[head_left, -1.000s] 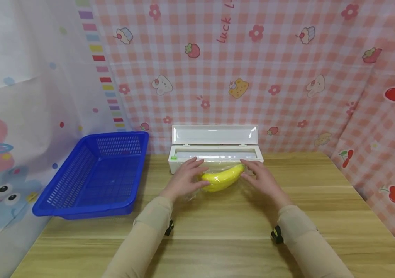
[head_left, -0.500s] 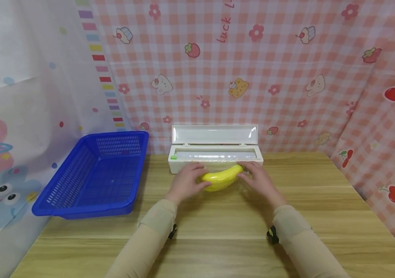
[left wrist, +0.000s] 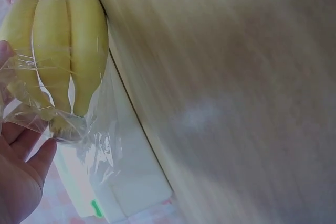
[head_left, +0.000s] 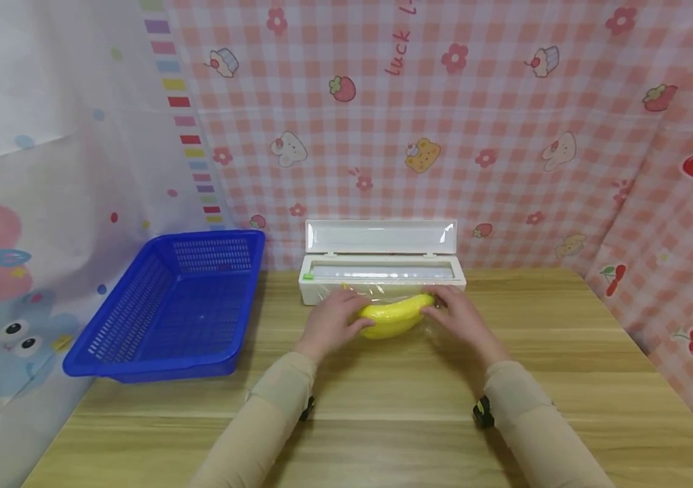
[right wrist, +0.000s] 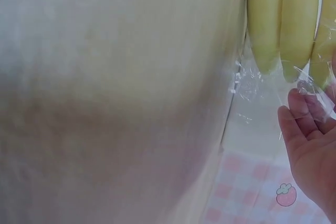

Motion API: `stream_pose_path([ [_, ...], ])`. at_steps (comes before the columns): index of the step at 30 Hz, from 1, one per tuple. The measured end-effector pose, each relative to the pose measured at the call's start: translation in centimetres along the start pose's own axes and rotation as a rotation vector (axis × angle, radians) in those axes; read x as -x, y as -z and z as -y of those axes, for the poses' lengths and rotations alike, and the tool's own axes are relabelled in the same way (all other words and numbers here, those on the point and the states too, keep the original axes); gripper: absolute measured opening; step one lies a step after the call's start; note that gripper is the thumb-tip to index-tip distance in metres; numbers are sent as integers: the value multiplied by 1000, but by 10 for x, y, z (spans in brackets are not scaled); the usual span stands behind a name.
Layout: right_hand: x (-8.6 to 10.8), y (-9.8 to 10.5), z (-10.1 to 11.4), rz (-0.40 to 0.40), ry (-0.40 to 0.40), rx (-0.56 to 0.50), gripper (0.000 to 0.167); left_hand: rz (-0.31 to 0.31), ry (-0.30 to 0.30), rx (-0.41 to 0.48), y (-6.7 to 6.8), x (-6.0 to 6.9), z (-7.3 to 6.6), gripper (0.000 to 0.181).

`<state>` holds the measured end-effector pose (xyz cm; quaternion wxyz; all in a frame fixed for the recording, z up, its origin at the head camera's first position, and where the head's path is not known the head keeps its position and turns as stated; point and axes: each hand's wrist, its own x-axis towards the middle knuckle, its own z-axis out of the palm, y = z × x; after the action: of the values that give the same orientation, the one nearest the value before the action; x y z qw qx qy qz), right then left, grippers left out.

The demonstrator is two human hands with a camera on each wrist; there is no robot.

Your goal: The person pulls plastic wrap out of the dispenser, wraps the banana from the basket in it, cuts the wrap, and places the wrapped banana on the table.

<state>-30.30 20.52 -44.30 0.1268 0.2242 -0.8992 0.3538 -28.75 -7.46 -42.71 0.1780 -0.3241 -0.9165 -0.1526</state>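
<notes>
A bunch of yellow bananas (head_left: 396, 317), covered in clear plastic wrap (left wrist: 100, 145), is held between both hands in front of the white cling film box (head_left: 383, 272). My left hand (head_left: 332, 321) grips the stem end, thumb on the near side and fingers on the far side. At the opposite end, my right hand (head_left: 460, 317) holds the banana tips through the film. Three bananas side by side show in the left wrist view, with film wrinkled over their stems. Loose film also lies over the right fingers (right wrist: 299, 103). The box's lid stands raised.
A blue plastic basket (head_left: 163, 325) stands on the left of the wooden table (head_left: 395, 434). A small green piece (head_left: 308, 276) sits at the box's left end. Printed cloth (head_left: 376, 122) hangs behind the table and along its sides.
The left hand has come in to the right and closed round the stem end. The right hand has drawn in slightly on the tips. The head view has shifted a little.
</notes>
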Motion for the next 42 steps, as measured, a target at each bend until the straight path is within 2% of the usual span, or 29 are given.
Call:
stream_pose_path([
  [5,-1,4,-1,30,-4,-11,41,-14,-10,-12,-1,-2,-2,43],
  [9,-3,5,-2,31,19,4,43,-30,7,-11,-2,-2,-3,44],
  [18,-3,3,-2,92,-80,53,46,-41,41,-24,-3,-4,-7,42],
  [22,-1,4,-1,107,-102,57,48,-47,44,-18,-3,-5,-8,43],
  [25,0,4,0,114,-109,52,49,-29,50,-5,-3,-5,-8,44],
  [33,1,4,4,94,-79,75,54,51,66,13,0,-4,-6,48],
  [42,2,7,12,45,-42,93,52,30,33,48,2,-1,-4,51],
])
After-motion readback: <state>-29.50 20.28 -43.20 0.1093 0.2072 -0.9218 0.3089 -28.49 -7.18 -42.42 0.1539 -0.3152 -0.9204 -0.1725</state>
